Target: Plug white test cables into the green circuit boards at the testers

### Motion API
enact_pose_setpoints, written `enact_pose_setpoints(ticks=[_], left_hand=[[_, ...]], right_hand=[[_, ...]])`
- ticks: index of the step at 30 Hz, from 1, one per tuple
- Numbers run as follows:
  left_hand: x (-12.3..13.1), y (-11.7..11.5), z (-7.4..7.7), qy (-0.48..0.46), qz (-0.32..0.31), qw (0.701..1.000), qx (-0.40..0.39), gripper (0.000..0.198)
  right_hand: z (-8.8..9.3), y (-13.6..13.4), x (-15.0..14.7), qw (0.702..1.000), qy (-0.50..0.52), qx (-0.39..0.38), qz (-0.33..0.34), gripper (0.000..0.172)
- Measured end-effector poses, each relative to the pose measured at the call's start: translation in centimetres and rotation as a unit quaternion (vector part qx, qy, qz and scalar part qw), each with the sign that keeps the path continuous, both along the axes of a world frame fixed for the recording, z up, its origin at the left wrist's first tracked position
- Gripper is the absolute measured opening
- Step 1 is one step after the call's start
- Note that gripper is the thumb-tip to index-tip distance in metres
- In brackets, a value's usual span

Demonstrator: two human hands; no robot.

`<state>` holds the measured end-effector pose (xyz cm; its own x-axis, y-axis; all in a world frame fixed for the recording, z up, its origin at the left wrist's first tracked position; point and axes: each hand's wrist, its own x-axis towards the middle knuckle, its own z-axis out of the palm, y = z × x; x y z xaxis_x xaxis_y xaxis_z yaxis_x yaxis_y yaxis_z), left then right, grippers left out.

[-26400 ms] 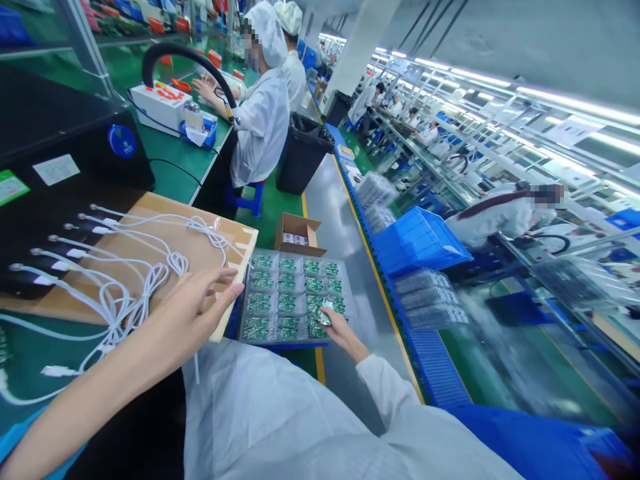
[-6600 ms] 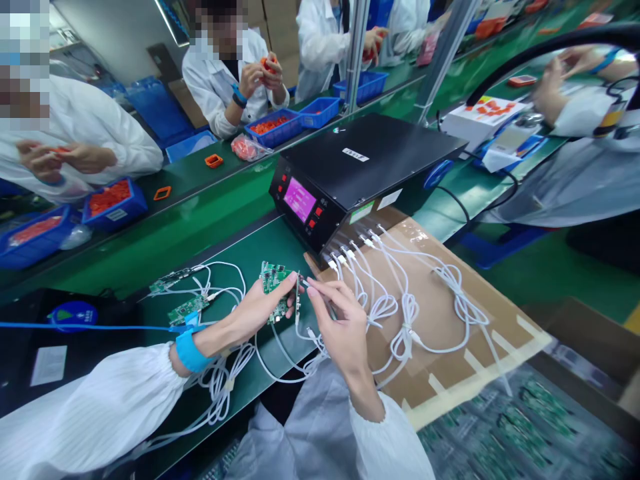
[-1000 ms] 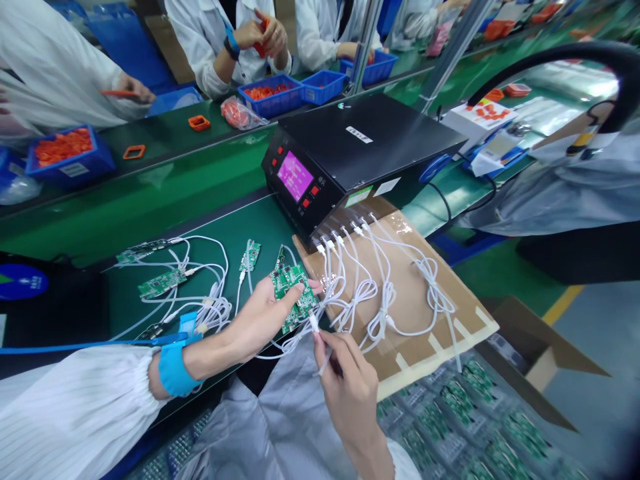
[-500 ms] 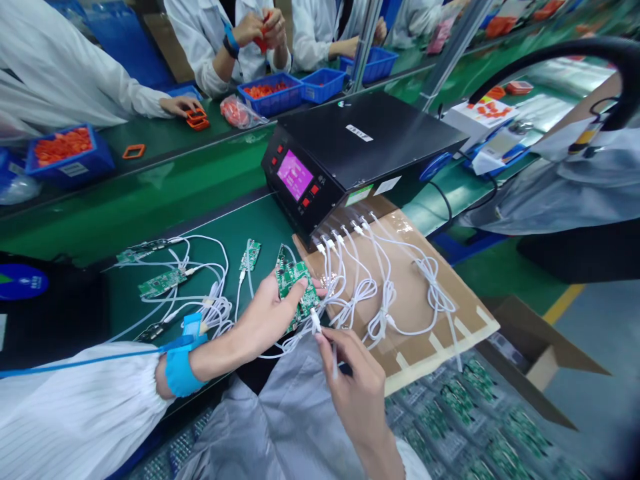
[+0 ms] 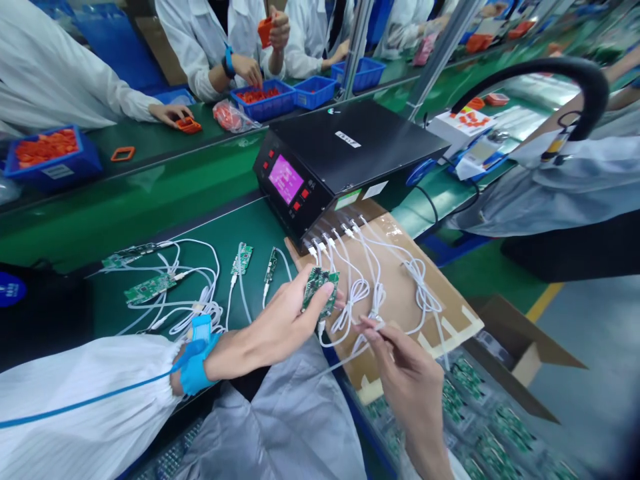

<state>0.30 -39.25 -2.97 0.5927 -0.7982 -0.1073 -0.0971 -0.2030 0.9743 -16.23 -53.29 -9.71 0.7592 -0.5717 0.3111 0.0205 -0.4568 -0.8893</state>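
Observation:
My left hand (image 5: 280, 313) grips a green circuit board (image 5: 320, 288) between thumb and fingers, above the front edge of the bench. A white plug (image 5: 321, 328) sits at the board's lower edge, its cable curving off to the right. Over the brown cardboard, my right hand (image 5: 413, 380) pinches what looks like a white cable (image 5: 379, 325) between thumb and fingertips. Left of my left hand, a circuit board (image 5: 270, 267) stands on edge with a plug at its lower end. Another board (image 5: 243, 259) lies beside it, also cabled.
A black test box (image 5: 345, 153) with a lit pink screen feeds several white cables onto the cardboard sheet (image 5: 395, 267). More cabled boards (image 5: 150, 288) lie at left. Bagged boards (image 5: 470, 380) and a carton (image 5: 510, 353) are lower right. Co-workers handle orange frames across the line.
My right hand has left the plug at the board and moved right to the cables. My left hand has shifted right with its board, uncovering the board standing on edge.

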Motion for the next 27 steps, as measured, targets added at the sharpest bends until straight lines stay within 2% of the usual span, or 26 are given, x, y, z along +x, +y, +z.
enact_pose_setpoints(ticks=[4, 6, 9, 15, 21, 27], left_hand=[[-0.6, -0.4, -0.1, -0.034, -0.014, 0.999, 0.035, 0.022], [-0.7, -0.5, -0.2, -0.063, -0.019, 0.996, 0.066, 0.021], [-0.8, -0.6, -0.6, -0.088, -0.026, 0.991, 0.1, 0.024], [-0.8, -0.9, -0.7, -0.091, -0.029, 0.991, 0.091, 0.02], [-0.8, -1.1, -0.4, -0.093, -0.036, 0.99, 0.103, 0.019], [-0.8, -1.0, -0.8, -0.101, -0.043, 0.988, 0.107, 0.017]], right_hand=[[0.5, -0.4, 2.1, 0.986, -0.054, -0.147, -0.054, 0.025], [1.0, -0.2, 3.2, 0.98, -0.066, -0.179, -0.062, 0.033], [1.6, 0.0, 4.5, 0.978, -0.094, -0.177, -0.061, 0.037], [2.3, 0.3, 5.0, 0.959, -0.134, -0.246, -0.051, 0.031], [2.5, 0.8, 5.3, 0.957, -0.142, -0.247, -0.064, 0.03], [2.6, 0.9, 5.7, 0.958, -0.138, -0.24, -0.083, 0.027]])
